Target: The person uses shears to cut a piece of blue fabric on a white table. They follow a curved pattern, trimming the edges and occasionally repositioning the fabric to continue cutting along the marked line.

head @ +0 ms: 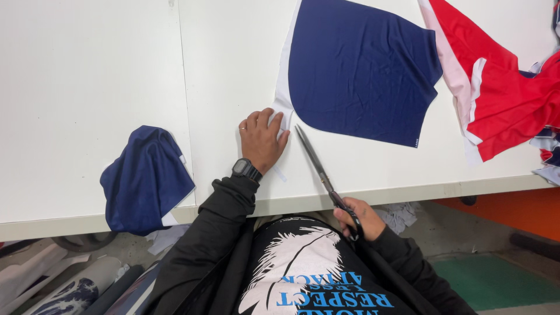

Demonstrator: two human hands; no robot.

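A flat navy blue fabric panel with a white border strip [359, 70] lies on the white desk [87, 87], toward its far edge, its upper part cut off by the frame. The left hand [262, 139] presses its spread fingers [274, 121] on the panel's near white corner. The right hand [354, 217], below the desk's near edge, grips long metal scissors [318, 169]; its fingers are partly hidden in the handles, and the shut blades point at that corner.
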